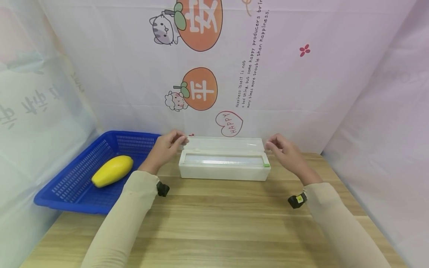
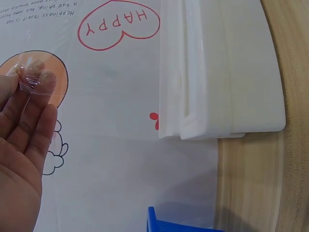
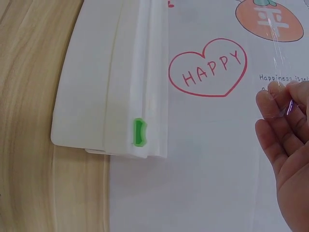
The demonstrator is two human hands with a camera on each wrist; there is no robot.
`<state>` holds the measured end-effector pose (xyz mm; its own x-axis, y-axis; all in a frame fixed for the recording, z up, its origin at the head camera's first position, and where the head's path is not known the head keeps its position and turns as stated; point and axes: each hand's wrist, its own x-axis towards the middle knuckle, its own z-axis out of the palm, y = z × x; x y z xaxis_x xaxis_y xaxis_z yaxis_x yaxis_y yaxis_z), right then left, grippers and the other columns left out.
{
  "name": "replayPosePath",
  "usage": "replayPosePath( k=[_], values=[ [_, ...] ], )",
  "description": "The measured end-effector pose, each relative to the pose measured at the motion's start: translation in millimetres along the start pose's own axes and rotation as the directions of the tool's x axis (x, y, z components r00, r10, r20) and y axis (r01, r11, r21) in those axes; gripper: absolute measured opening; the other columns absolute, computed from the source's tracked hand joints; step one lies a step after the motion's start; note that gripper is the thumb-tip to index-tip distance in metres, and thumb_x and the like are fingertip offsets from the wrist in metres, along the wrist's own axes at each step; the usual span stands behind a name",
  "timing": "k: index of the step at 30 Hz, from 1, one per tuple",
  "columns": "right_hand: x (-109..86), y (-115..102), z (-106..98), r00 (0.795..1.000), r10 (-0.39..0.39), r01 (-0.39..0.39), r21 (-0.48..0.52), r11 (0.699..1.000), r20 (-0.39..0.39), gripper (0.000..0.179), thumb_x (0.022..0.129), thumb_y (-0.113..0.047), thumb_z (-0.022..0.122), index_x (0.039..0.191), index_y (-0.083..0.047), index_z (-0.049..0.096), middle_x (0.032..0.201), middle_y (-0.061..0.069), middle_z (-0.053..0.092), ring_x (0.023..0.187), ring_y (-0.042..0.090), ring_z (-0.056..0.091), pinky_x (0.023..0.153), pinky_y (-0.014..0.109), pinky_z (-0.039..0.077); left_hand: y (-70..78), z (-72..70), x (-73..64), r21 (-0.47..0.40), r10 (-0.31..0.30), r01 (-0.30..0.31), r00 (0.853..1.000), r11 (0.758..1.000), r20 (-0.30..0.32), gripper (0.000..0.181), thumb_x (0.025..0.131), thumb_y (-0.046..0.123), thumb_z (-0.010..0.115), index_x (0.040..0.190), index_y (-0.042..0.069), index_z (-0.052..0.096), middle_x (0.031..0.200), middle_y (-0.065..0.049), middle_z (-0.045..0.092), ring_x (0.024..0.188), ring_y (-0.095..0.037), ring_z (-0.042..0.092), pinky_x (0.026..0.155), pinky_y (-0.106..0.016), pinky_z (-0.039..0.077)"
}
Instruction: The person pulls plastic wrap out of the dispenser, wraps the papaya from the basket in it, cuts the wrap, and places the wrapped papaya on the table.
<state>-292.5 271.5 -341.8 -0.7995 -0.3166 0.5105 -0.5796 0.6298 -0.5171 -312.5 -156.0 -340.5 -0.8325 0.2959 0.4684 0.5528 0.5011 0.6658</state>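
A white cling film dispenser (image 1: 224,173) stands on the table, its translucent lid (image 1: 222,143) tilted up at the back. A green slide cutter (image 3: 139,132) sits at its right end. At the box's far left corner my left hand (image 1: 166,147) pinches clear cling film (image 2: 35,86) between thumb and fingers. Off the right end, my right hand (image 1: 287,153) pinches another edge of the film, visible in the right wrist view. Both hands are raised above the box. The sheet is so clear that its full extent between them cannot be made out.
To the left lies a blue plastic basket (image 1: 75,169) holding a yellow oblong fruit (image 1: 113,171). The wooden table (image 1: 214,223) extends in front of the box. A printed white cloth (image 1: 275,85) hangs close behind it, with cloth walls on both sides.
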Motion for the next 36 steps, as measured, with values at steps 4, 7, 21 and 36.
replayPosePath(
  k=[4, 7, 21, 36],
  values=[
    [1.3, -2, -3, 1.0, -0.016, 0.015, -0.024, 1.0, -0.014, 0.02, 0.106, -0.019, 0.052, 0.111, -0.002, 0.059, 0.097, 0.009, 0.067, 0.091, 0.022, 0.064, 0.089, 0.052, 0.052, 7.7, -2.2, 0.5, 0.009, -0.024, 0.024, 1.0, 1.0, -0.01, 0.022, 0.108, 0.026, 0.048, 0.113, 0.011, 0.063, 0.107, -0.006, 0.07, 0.103, -0.018, 0.065, 0.093, -0.039, 0.053],
    [2.0, -4, -5, 1.0, -0.023, 0.022, -0.03, 0.999, -0.019, 0.02, 0.106, -0.019, 0.052, 0.111, -0.001, 0.06, 0.096, 0.007, 0.067, 0.089, 0.019, 0.063, 0.087, 0.049, 0.052, 12.6, -3.9, 0.6, 0.013, -0.03, 0.03, 0.999, 0.999, -0.015, 0.023, 0.108, 0.026, 0.048, 0.114, 0.01, 0.063, 0.107, -0.007, 0.07, 0.105, -0.019, 0.064, 0.097, -0.04, 0.051],
    [5.9, -13, -17, 1.0, -0.004, 0.003, -0.049, 0.999, -0.021, 0.022, 0.106, -0.025, 0.052, 0.111, -0.005, 0.061, 0.096, 0.003, 0.067, 0.09, 0.019, 0.062, 0.072, 0.022, 0.047, 20.0, -9.5, 3.3, -0.015, -0.005, 0.005, 0.999, 1.0, -0.042, 0.026, 0.107, 0.029, 0.05, 0.115, 0.009, 0.064, 0.108, -0.006, 0.069, 0.106, -0.018, 0.063, 0.102, -0.043, 0.047],
    [13.1, -25, -27, 0.999, -0.005, 0.003, -0.043, 0.999, -0.048, 0.024, 0.107, -0.026, 0.05, 0.11, -0.005, 0.061, 0.097, 0.005, 0.067, 0.094, 0.023, 0.063, 0.075, 0.021, 0.046, 26.1, -18.2, 12.0, 0.033, 0.12, -0.118, 0.99, 0.992, -0.071, 0.022, 0.107, 0.025, 0.05, 0.11, 0.008, 0.064, 0.102, -0.003, 0.068, 0.098, -0.017, 0.063, 0.095, -0.038, 0.052]
  ],
)
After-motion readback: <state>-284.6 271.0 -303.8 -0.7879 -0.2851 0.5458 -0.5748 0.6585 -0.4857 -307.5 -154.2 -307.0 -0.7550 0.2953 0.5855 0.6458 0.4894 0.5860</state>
